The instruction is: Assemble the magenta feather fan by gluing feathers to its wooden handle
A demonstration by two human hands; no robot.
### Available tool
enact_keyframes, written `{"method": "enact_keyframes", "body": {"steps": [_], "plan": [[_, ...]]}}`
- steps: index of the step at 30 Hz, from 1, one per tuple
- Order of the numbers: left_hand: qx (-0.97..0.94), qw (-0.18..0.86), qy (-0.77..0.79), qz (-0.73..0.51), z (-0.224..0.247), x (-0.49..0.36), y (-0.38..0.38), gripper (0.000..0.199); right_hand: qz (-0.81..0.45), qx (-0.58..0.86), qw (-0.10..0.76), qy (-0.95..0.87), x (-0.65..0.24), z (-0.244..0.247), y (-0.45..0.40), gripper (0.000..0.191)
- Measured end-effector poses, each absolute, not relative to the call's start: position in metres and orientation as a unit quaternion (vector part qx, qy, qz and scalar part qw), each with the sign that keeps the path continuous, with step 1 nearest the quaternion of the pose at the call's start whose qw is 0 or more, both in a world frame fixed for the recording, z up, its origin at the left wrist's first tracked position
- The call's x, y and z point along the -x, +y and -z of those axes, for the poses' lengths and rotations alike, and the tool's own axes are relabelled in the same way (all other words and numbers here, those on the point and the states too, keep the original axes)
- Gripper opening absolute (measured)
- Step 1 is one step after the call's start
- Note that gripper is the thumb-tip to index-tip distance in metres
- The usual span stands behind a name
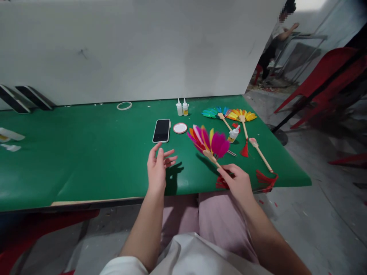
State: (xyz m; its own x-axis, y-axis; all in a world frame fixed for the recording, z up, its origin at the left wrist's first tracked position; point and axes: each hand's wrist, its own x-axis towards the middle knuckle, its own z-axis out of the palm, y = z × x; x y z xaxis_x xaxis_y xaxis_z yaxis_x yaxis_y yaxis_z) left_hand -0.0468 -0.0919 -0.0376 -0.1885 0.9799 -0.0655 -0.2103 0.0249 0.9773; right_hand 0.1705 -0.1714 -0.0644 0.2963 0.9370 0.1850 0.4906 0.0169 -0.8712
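Note:
My right hand point(236, 178) grips the wooden handle of a feather fan point(208, 145) with pink, orange, yellow and magenta feathers, held tilted above the green table. A red tassel point(221, 182) hangs by that hand. Over the table, my left hand point(160, 164) has its fingers apart and holds nothing; it is just in front of a phone point(162, 130). A blue-green fan point(213, 112) and a yellow-orange fan point(242, 115) lie at the right. Nearer the right edge is a wooden handle point(263, 156) without feathers, with a red tassel point(267, 180).
Two small white bottles point(182, 107) stand behind a round white disc point(180, 128). Another bottle point(234, 135) is beside the fans, near tweezers point(231, 153). A white ring point(124, 105) lies by the wall panel point(129, 49). Red chairs point(321, 82) and a person point(276, 40) are at right.

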Motion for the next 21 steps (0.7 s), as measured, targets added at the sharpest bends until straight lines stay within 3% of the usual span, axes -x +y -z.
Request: {"method": "enact_keyframes", "body": {"steps": [3, 6, 11, 17, 21], "plan": [[-0.402, 0.491, 0.507, -0.583, 0.038, 0.047, -0.09, 0.047, -0.411, 0.643, 0.473, -0.44, -0.162, 0.07, -0.148, 0.036], [-0.443, 0.482, 0.5, -0.567, 0.042, 0.042, -0.088, 0.044, -0.433, 0.65, 0.44, -0.443, -0.156, 0.076, -0.123, 0.038], [-0.6, 0.424, 0.5, -0.458, 0.054, 0.032, -0.077, 0.033, -0.374, 0.689, 0.348, -0.514, -0.156, 0.077, -0.104, 0.039], [-0.841, 0.227, 0.441, -0.218, 0.064, 0.007, -0.052, 0.035, -0.23, 0.708, 0.21, -0.634, -0.161, 0.07, -0.102, 0.041], [-0.894, 0.126, 0.406, -0.138, 0.072, -0.007, -0.039, 0.039, -0.159, 0.719, 0.129, -0.665, -0.158, 0.069, -0.102, 0.041]]}}
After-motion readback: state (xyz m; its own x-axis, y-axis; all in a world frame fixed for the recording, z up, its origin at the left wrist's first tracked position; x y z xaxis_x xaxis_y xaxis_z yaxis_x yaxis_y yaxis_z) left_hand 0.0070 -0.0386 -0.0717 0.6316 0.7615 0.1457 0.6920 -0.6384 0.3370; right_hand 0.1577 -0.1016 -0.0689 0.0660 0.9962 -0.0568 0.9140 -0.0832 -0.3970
